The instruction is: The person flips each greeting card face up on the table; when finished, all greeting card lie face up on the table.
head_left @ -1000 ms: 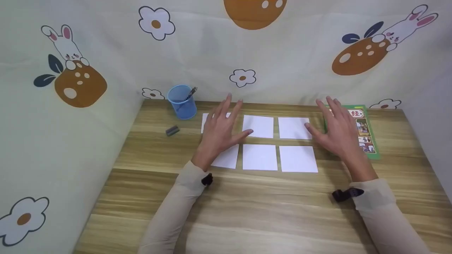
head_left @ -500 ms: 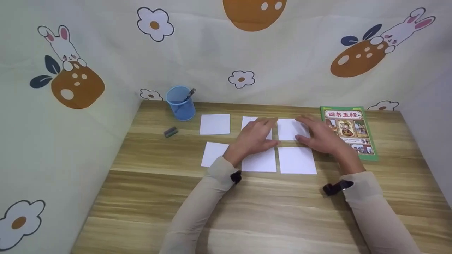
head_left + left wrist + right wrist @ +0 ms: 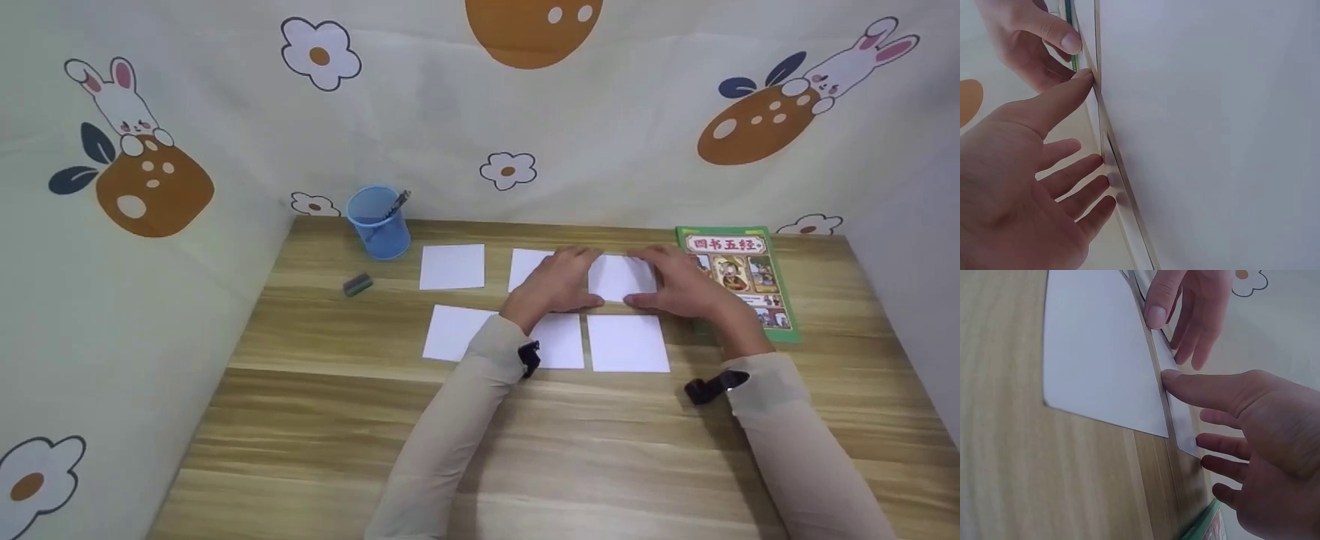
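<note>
White square cards lie flat on the wooden table in two rows. At the far row's right end, both hands flank one white card [image 3: 619, 277]. My left hand [image 3: 556, 281] covers part of the far middle card [image 3: 525, 268], its thumb and fingers spread at the flanked card's left side. From the other side my right hand [image 3: 679, 283] reaches in, thumb and fingertips at that card's right edge. In the right wrist view the right thumb [image 3: 1176, 379] touches down near the card's front edge, fingers extended. The left wrist view shows the left fingers [image 3: 1092, 216] apart and nearly straight.
A front right card [image 3: 628, 343] lies nearest below the hands. A green-bordered picture book [image 3: 765, 285] is partly under the right forearm. At the back left stand a blue mesh pen cup [image 3: 381, 225] and a small grey block [image 3: 358, 284]. Patterned cloth [image 3: 420, 112] hangs behind.
Both hands came down and inward from a wide, raised spread to the far right card. The left hand moved right, uncovering the far left card; the right uncovered much of the book.
</note>
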Demonstrator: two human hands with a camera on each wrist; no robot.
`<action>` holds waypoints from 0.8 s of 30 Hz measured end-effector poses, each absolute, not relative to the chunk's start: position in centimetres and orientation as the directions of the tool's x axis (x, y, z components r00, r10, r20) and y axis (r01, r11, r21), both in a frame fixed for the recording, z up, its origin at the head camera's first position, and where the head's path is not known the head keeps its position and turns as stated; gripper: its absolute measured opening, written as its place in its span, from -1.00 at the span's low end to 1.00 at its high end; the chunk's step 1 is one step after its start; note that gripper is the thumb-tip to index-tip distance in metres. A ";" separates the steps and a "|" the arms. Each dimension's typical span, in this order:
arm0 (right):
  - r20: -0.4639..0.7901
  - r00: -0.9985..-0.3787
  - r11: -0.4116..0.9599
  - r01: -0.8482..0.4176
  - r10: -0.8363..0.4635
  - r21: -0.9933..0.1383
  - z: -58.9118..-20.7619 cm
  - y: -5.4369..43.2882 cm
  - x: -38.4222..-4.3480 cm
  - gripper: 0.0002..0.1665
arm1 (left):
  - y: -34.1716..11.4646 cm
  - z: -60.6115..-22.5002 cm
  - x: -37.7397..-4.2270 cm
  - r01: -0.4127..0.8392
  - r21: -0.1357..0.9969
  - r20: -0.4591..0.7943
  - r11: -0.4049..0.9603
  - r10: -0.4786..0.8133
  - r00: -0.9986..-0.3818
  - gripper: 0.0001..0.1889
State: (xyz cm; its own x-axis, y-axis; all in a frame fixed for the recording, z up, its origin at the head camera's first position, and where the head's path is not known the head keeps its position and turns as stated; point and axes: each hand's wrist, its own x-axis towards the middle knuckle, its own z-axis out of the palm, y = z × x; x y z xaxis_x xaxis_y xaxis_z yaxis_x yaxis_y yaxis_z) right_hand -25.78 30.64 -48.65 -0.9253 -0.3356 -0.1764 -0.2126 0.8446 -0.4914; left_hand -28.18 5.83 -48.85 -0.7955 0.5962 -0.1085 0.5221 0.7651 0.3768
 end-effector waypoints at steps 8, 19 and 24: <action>-0.169 -0.922 0.860 -0.243 -0.349 -0.448 -48.4 30.6 -26.3 0.09 | 6.0 -48.6 -28.6 0.492 0.436 -0.146 0.754 0.599 -0.788 -0.05; 0.007 -0.967 0.860 -0.228 -0.253 -0.457 -48.9 30.1 -25.4 0.10 | 5.9 -49.2 -28.5 0.426 0.676 0.011 0.602 0.569 -0.822 -0.21; 0.128 -0.969 0.835 -0.246 -0.210 -0.493 -48.8 29.8 -24.8 0.19 | 5.9 -49.4 -28.1 0.398 0.810 0.143 0.431 0.512 -0.847 -0.25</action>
State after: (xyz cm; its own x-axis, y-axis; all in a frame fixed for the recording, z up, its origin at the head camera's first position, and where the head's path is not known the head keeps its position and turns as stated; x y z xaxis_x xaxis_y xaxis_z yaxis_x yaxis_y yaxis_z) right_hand -24.80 29.81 -48.85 -0.9694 -0.2095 0.1281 -0.2456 0.8345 -0.4933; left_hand -28.14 5.92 -49.43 -0.8468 0.5123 0.1432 0.3976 0.4307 0.8102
